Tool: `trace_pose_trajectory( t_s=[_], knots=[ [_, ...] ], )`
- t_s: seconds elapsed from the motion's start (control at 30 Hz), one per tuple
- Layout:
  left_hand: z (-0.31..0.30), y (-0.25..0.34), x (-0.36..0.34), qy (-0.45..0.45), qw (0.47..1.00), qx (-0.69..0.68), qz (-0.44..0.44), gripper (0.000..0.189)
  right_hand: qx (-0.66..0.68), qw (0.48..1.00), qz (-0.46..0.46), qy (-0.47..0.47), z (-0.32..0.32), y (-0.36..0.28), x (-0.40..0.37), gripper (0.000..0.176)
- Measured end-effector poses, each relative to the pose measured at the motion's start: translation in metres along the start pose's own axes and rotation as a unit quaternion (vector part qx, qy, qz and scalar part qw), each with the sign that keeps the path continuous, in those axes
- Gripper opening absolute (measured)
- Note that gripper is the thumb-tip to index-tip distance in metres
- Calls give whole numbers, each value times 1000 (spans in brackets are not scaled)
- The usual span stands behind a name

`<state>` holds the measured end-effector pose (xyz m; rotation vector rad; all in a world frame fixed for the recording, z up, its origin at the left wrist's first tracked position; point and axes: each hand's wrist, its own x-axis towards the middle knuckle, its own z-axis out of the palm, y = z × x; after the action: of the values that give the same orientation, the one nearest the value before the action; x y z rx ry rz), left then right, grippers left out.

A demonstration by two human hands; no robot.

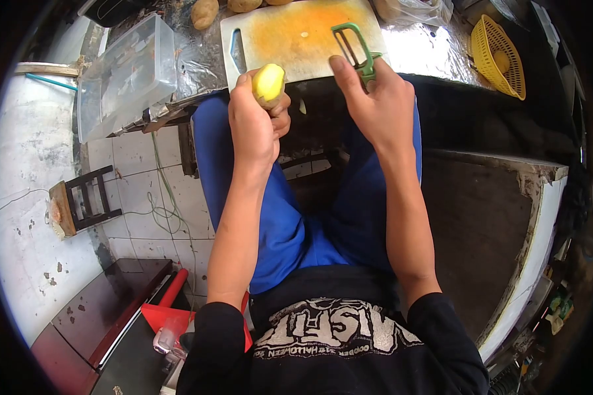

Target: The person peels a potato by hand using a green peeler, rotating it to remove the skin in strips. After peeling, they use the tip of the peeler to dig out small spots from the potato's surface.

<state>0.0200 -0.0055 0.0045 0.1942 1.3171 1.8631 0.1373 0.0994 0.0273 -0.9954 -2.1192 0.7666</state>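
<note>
My left hand [254,118] is closed around a potato [269,83], whose upper part is peeled to yellow flesh while brown skin shows lower down near my fingers. To the right, my right hand [381,99] grips a green peeler [357,49], its blade end pointing up and away from me. The peeler is apart from the potato. Beyond both hands lies a white cutting board [244,29] with an orange stain and a small pale scrap on it. Between my hands, a sliver of peel [302,106] shows against the dark gap below the table edge.
Several unpeeled potatoes [205,13] lie behind the board. A clear plastic box [128,72] stands at the table's left, and a yellow basket [497,56] holding a potato is at the right. A plastic bag [415,10] sits at the back. A small wooden stool [82,201] is lower left.
</note>
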Motion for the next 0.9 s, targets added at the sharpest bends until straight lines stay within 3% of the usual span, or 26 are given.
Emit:
trace_pose_trajectory(
  t_s=[0.1, 0.17, 0.2, 0.27, 0.33, 0.37, 0.4, 0.47, 0.5, 0.63, 0.7, 0.73, 0.8, 0.83, 0.9],
  knots=[
    [-6, 1, 2, -79, 990, -90, -69, 54, 33, 999, 33, 2, -2, -3, -3, 53],
    [-4, 2, 1, -95, 981, -128, -113, 55, 14, 998, 9, -61, 3, -8, -8, 50],
    [-3, 3, 1, -110, 968, -164, -154, 56, 38, 998, -37, -46, 13, -7, -10, 46],
    [-8, -5, 4, -142, 964, -171, -147, 58, -8, 996, -60, -61, 23, -9, -19, 45],
    [0, -3, -1, -63, 981, -121, -140, 57, -42, 993, -81, -75, 28, -12, -25, 45],
    [-19, -10, 6, -159, 954, -207, -150, 54, -78, 988, -103, -89, 30, -13, -27, 46],
    [-15, -11, 7, -157, 954, -207, -151, 54, -77, 988, -102, -90, 31, -14, -29, 46],
    [-4, -12, 7, -19, 977, -167, -129, 52, -124, 980, -125, -95, 34, -16, -33, 47],
    [-12, -13, 10, -90, 971, -190, -113, 51, -123, 980, -125, -96, 34, -17, -34, 47],
    [-11, -17, 12, -104, 961, -236, -102, 53, -122, 983, -77, -116, 36, -25, -35, 44],
    [2, -14, 6, -12, 982, -188, -25, 52, -113, 986, -68, -103, 37, -28, -33, 43],
    [13, -8, -2, -13, 982, -187, -26, 52, -116, 988, -62, -79, 37, -27, -31, 43],
    [29, 3, -18, 83, 988, -95, -89, 50, -117, 990, -56, -57, 40, -23, -23, 42],
    [6, -5, -14, -84, 985, -133, -76, 49, -101, 993, -51, -39, 40, -18, -16, 45],
    [12, -7, -10, -55, 989, -119, -64, 49, -76, 996, -31, -37, 37, -11, -11, 48]
  ],
)
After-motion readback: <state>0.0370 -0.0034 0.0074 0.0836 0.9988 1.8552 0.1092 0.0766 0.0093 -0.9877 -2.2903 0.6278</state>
